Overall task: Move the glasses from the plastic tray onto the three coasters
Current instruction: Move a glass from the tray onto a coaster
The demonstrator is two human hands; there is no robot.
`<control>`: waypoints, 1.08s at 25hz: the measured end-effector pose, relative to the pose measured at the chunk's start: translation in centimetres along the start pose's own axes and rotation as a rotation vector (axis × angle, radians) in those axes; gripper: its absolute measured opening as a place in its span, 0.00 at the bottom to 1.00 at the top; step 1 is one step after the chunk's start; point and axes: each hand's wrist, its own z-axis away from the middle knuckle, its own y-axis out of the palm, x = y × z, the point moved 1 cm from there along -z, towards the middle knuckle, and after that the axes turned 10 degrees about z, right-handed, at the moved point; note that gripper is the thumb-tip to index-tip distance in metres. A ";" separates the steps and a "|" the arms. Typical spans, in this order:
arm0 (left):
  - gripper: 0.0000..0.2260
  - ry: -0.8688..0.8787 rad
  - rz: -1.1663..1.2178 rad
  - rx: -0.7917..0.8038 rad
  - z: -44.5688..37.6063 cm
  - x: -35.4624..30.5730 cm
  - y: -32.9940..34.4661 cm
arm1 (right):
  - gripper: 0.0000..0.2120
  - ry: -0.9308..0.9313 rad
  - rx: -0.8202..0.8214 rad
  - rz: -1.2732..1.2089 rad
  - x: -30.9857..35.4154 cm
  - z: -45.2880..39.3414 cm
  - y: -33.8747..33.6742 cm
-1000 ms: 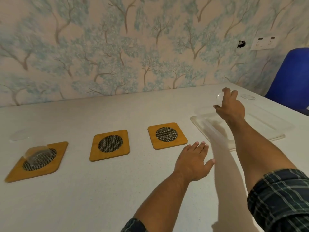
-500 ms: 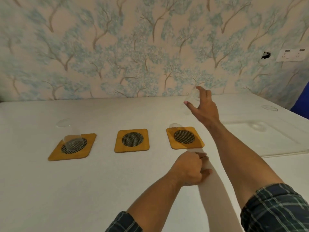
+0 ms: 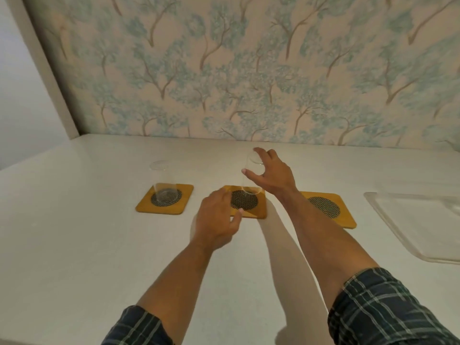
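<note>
Three yellow wooden coasters with dark mesh centres lie in a row on the white table. A clear glass [image 3: 163, 180] stands on the left coaster [image 3: 144, 206]. My right hand [image 3: 272, 174] grips a second clear glass [image 3: 250, 179] by its rim, with its base at the back edge of the middle coaster [image 3: 260, 211]. My left hand [image 3: 216, 220] rests with fingers apart on the front left of that coaster, holding nothing. The right coaster [image 3: 348, 221] is partly hidden by my right forearm. The clear plastic tray [image 3: 403, 220] lies at the far right.
A patterned wall runs along the table's back edge. A white panel stands at the back left corner. Something clear and blurred sits at the tray's right end [image 3: 454, 207], cut off by the frame.
My right hand has carried the glass leftward from the tray to the middle coaster. My left hand has moved forward onto that coaster and opened. The view has swung left.
</note>
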 end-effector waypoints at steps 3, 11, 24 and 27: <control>0.41 -0.279 -0.082 0.224 1.2 3.5 -0.5 | 0.35 -0.019 0.044 0.004 1.5 -0.1 1.4; 0.50 -0.365 -0.174 0.421 1.5 5.2 0.6 | 0.36 0.039 0.117 -0.017 2.2 -0.2 4.0; 0.43 -0.251 -0.180 0.341 1.1 4.9 0.7 | 0.48 0.082 0.199 0.090 1.9 1.3 1.9; 0.37 0.155 -0.198 0.271 0.5 2.8 -0.2 | 0.38 0.116 0.129 0.118 -0.9 2.7 0.0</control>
